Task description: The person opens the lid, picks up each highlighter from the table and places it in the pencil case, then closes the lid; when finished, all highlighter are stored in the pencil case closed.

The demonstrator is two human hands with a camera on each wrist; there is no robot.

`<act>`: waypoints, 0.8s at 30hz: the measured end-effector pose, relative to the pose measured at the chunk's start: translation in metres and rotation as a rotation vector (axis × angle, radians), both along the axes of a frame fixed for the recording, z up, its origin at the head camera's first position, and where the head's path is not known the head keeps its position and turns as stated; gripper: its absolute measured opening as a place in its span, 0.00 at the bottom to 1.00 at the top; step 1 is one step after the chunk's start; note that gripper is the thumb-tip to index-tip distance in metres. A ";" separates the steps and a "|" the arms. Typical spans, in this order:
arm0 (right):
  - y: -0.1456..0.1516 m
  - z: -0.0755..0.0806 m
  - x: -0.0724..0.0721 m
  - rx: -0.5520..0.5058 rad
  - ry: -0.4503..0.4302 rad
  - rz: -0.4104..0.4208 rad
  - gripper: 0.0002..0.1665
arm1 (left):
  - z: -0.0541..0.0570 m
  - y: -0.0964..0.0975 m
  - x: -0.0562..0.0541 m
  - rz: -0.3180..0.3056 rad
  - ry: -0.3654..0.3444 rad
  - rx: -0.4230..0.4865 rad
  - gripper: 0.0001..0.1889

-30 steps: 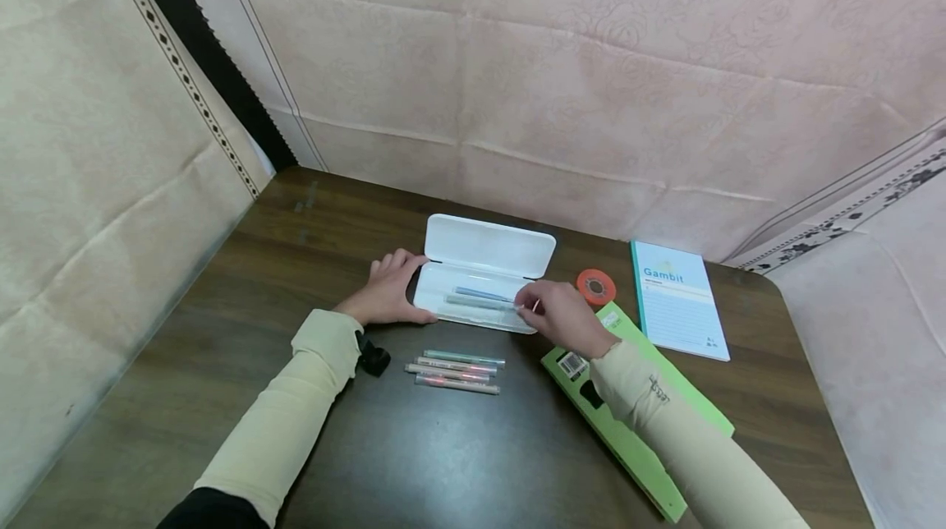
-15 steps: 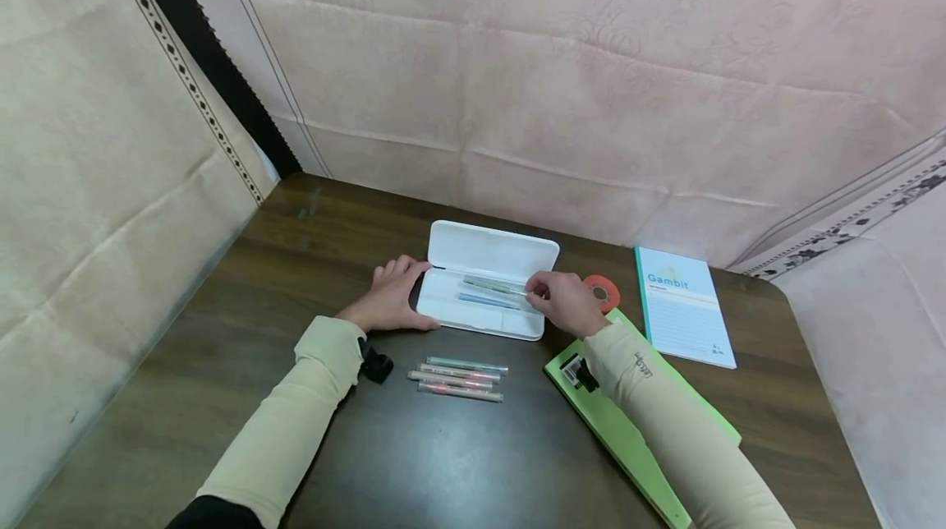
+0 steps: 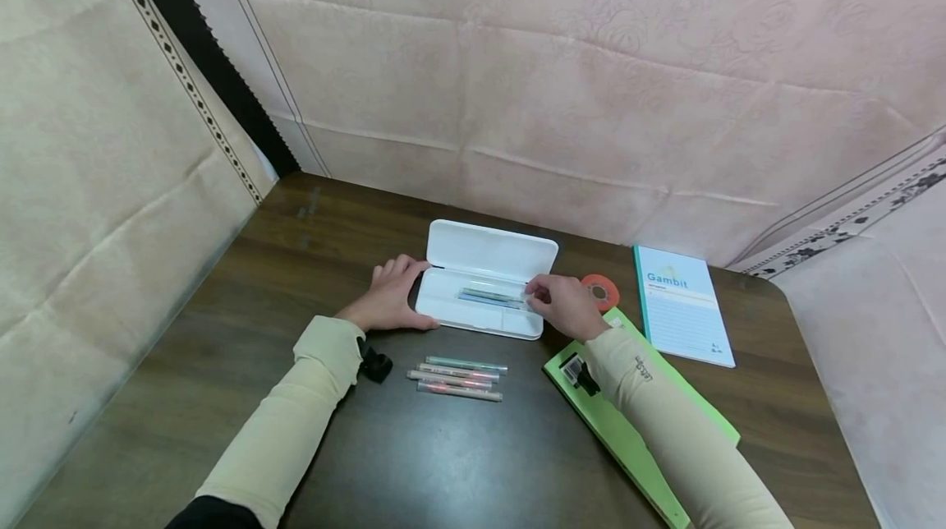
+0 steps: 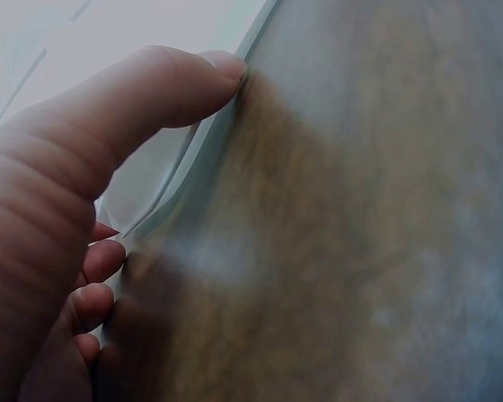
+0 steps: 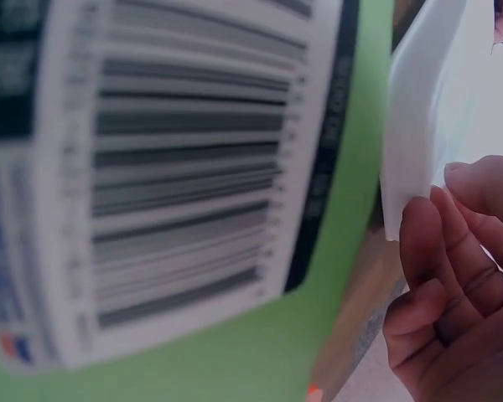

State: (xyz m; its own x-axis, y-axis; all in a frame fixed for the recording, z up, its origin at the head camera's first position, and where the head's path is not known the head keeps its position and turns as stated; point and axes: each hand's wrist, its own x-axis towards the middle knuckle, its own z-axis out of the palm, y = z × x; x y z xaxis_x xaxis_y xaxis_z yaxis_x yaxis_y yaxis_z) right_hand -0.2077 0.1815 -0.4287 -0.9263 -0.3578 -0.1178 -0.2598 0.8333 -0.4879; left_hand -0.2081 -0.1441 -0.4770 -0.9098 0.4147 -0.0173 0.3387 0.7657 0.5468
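Note:
An opened white pencil case (image 3: 451, 311) stands on the table, its lid (image 3: 491, 250) raised at the back. My left hand (image 3: 392, 295) grips its left end; in the left wrist view the thumb (image 4: 163, 84) lies along the front edge, the other fingers beyond the corner. Inside the case, a green pen (image 3: 488, 294) and a blue pen (image 3: 484, 300) lie side by side. My right hand (image 3: 563, 305) is at the case's right end, its bent fingertips close to the pens' ends. In the right wrist view these fingers meet the case rim; whether they pinch a pen is hidden.
Several pens (image 3: 454, 382) lie in front of the case on the wooden table (image 3: 355, 447). A green pack with a barcode (image 3: 628, 439) sits under the right forearm. An orange tape roll (image 3: 601, 291) and a blue notebook (image 3: 683, 307) lie to the right. Curtains enclose the back and sides.
The right hand shifted the green pen toward the back of the case, past the blue pen. It has since come forward against the blue pen. The left hand keeps its grip.

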 end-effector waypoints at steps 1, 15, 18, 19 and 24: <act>0.000 0.001 0.001 -0.001 0.000 -0.001 0.07 | 0.000 0.000 0.000 0.000 0.001 -0.002 0.55; -0.009 0.021 0.040 -0.030 0.034 0.107 0.10 | -0.002 0.000 -0.001 0.007 -0.010 0.002 0.54; -0.013 0.017 0.053 -0.046 0.018 0.179 0.09 | -0.003 0.000 -0.002 0.006 -0.007 -0.002 0.54; -0.014 0.015 0.056 -0.046 0.018 0.206 0.09 | -0.004 0.000 -0.002 0.006 -0.007 -0.002 0.54; -0.018 0.005 0.068 -0.034 0.027 0.303 0.09 | -0.003 0.000 -0.002 0.008 -0.012 0.003 0.54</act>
